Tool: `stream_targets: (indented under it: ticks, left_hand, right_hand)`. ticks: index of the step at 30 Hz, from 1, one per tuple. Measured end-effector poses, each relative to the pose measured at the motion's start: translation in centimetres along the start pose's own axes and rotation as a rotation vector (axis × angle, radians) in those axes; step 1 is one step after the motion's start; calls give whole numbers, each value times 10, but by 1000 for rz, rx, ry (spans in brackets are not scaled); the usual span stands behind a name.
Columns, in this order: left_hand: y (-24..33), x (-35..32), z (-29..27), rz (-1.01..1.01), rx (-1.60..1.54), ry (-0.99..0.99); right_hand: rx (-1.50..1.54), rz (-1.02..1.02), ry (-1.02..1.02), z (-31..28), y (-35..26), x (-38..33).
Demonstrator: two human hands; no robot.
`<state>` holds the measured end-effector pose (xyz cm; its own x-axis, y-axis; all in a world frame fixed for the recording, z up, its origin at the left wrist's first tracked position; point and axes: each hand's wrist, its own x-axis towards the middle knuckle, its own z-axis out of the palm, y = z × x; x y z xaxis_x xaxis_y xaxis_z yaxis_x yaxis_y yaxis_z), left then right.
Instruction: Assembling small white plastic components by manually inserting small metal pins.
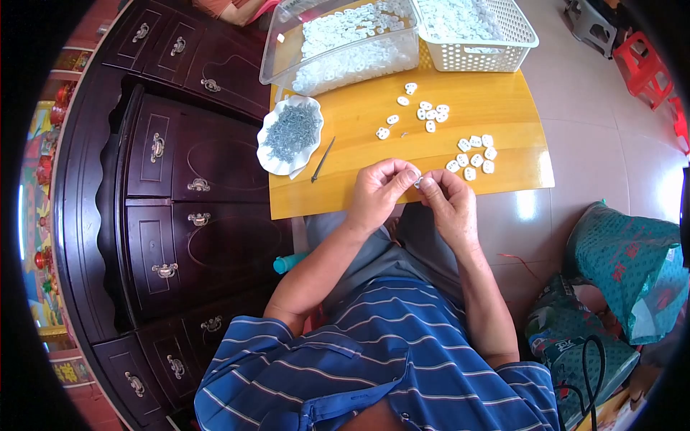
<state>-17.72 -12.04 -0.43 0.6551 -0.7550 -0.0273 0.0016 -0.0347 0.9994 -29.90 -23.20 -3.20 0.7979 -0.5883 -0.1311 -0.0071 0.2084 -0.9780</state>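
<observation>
My left hand and my right hand meet over the front edge of the yellow wooden table. Thumbs and fingertips of both pinch a small white plastic piece, mostly hidden by the fingers. Just right of my hands lies a group of rounded white pieces with small dark holes. Farther back, more white pieces lie scattered, some touching. To the left, a thin dark pointed tool rests beside a scalloped white dish heaped with small grey metal screws or pins.
At the table's back stand a clear plastic bin and a white perforated basket, both full of white pieces. Dark drawer cabinets line the left. Green bags and red stools are on the right. Another person's arm shows at top.
</observation>
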Motion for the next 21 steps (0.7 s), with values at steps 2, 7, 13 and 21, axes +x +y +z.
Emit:
stream_targets:
  ticks: [2,7,13,21]
  left_hand:
    - [0,0,-1,3,9,1]
    - [1,3,-5,78,138,-11]
    - [11,4,-11,144,331,-86]
    - [12,2,-1,142,374,-36]
  right_hand:
    - [-5,-1,3,0,0,0]
    - [-31,-10,17,0,-1,0]
    - [-71,-29,37,1,-4,-1]
    - [-91,-38,101,6,-6,-4]
